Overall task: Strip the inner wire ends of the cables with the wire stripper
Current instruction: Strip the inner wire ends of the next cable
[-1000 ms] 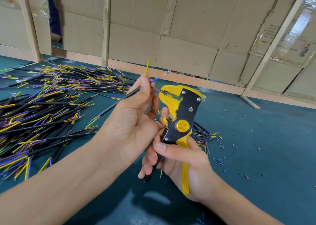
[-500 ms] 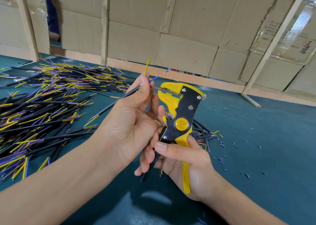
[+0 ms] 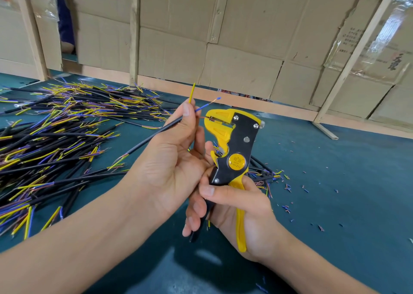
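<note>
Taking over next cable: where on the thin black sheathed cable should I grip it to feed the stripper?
Pinch the thin black sheathed cable right at its sheath end, as the left hand does, coming from the left. Its coloured inner wires fan out there, so a close grip steadies one into the yellow-and-black wire stripper on the right.

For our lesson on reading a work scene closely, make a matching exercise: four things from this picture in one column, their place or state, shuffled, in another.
Things:
1. yellow wire
2. blue wire
3. wire stripper
4. cable pile

Place or state:
A. gripped in the right hand
B. lying on the green table at the left
C. pointing straight up above the left hand
D. slanting right, bare strands near its tip

Pairs: 1-C, 2-D, 3-A, 4-B
</note>
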{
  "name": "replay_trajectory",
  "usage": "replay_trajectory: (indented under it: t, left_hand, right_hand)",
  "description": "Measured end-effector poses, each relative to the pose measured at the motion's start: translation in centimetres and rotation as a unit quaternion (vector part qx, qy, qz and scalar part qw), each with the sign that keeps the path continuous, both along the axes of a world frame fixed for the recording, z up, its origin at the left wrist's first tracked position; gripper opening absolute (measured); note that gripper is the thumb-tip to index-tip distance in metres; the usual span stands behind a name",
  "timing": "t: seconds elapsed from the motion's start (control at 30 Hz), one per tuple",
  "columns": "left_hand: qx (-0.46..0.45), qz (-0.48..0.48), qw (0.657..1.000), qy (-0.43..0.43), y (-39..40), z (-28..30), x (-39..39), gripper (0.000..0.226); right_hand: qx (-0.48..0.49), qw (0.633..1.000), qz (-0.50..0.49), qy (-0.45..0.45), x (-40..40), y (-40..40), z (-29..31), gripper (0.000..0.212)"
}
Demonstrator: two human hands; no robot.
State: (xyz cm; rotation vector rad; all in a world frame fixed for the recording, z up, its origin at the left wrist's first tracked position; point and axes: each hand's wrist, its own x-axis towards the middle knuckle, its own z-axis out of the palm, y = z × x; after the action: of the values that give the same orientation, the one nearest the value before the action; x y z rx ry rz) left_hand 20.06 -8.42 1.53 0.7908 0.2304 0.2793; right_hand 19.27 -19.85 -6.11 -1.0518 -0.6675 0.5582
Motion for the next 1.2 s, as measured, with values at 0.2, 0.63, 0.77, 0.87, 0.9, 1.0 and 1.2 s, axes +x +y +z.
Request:
replay_trajectory:
  t: [0.2,0.63,0.77,0.87,0.9,1.0,1.2]
  left_hand:
    - [-0.115,-0.134,0.981,-0.078,1.5,-2.7,-1.5,0.022]
    - [-0.025,-0.052,0.998,-0.006,3.0,-2.4,-0.5,0.015]
    - [0.019,-0.027,0.999,0.006,3.9,-2.5,0.1,0.013]
    - [0.026,-0.047,0.999,-0.009,3.9,-2.8,0.0,0.012]
    - [0.036,-0.054,0.998,-0.018,3.8,-2.9,-0.1,0.011]
    - [0.086,-0.076,0.991,-0.061,3.0,-3.3,-0.3,0.017]
    - [0.124,-0.120,0.978,-0.114,1.7,-3.9,-0.9,0.023]
  right_hand:
    - [-0.029,0.998,-0.050,0.008,-0.6,0.2,0.4,0.020]
    - [0.040,0.998,-0.007,0.055,-0.4,0.4,0.9,0.014]
    - [0.083,0.991,-0.086,0.059,0.3,-0.4,2.0,0.019]
    - [0.072,0.971,-0.227,0.032,1.1,-1.0,2.8,0.016]
    - [0.065,0.962,-0.266,0.017,1.4,-1.3,2.9,0.012]
    - [0.043,0.945,-0.322,-0.024,2.0,-1.9,3.1,0.006]
    - [0.066,0.960,-0.267,-0.044,2.0,-2.2,3.4,0.009]
